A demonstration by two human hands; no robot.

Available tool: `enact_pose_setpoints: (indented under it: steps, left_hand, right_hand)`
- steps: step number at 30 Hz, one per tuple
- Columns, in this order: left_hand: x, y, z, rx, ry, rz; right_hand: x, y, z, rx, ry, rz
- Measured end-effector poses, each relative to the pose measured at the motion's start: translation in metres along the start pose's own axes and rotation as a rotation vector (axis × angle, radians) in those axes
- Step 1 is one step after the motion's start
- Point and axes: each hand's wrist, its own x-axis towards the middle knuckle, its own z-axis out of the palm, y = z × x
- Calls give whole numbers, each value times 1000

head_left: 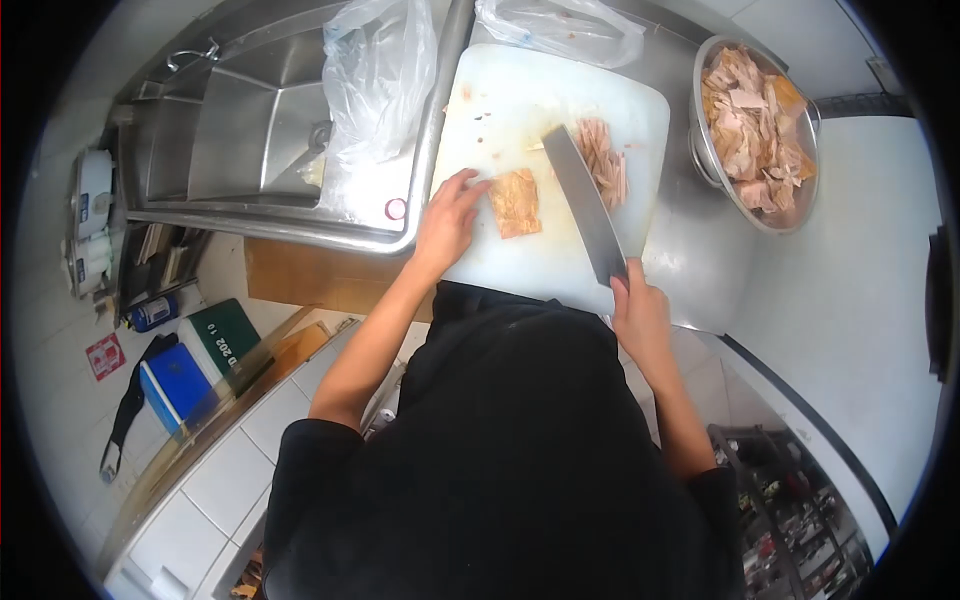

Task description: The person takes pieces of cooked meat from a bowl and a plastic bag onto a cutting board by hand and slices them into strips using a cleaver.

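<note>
My right hand [638,305] is closed round the handle of a broad cleaver [585,205], whose blade points up and to the left over the white cutting board [555,85]. Right of the blade lies a pile of thin meat strips [602,160]. A flat, browned piece of meat [515,204] rests on the board left of the blade. At its upper left edge is my left hand [450,220], fingers apart and fingertips touching or very close to the meat.
A metal bowl [703,150] of cooked meat pieces stands to the right. Clear plastic bags [380,80] lie at the left and behind the board. On the left is a steel sink [245,135]. Small scraps dot the board's upper left.
</note>
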Motion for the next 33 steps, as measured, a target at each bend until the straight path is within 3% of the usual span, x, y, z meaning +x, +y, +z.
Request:
enact_pose_setpoints:
  steps: [6,8,9,13,15,19,23,25,30,33]
  left_hand:
    - [10,-23,29,-64,71,109]
    - [7,-24,31,-85,75,114]
    - [5,-23,31,-69,76,133]
    - [3,-21,30,-138,57,126]
    - [1,-19,34,-154,65,109]
    - [0,-18,33,-180,73,97]
    - [-4,-26,30,-193,86,136]
    - [-2,-27,28,-170,68,142]
    - [-1,-31,26,-174,43,173]
    - [-2,-31,17,-174,6,186]
  right_hand:
    - [-1,-32,16,-51,198,-148]
    - [8,-8,44,-264,-71,-96]
    - [10,-14,39,-277,-93,-48]
    - [-3,-42,9,-275,-86,-7]
    - [-11,-52,10,-95,77,-13]
    - [0,-26,48,-281,-138,25]
    - [-11,-49,17,-342,-156,28]
    - [-19,-57,9,-194,26,-6]
    - [-7,-27,48,-278,-14,7]
    - [-5,-31,29,-299,-69,-40]
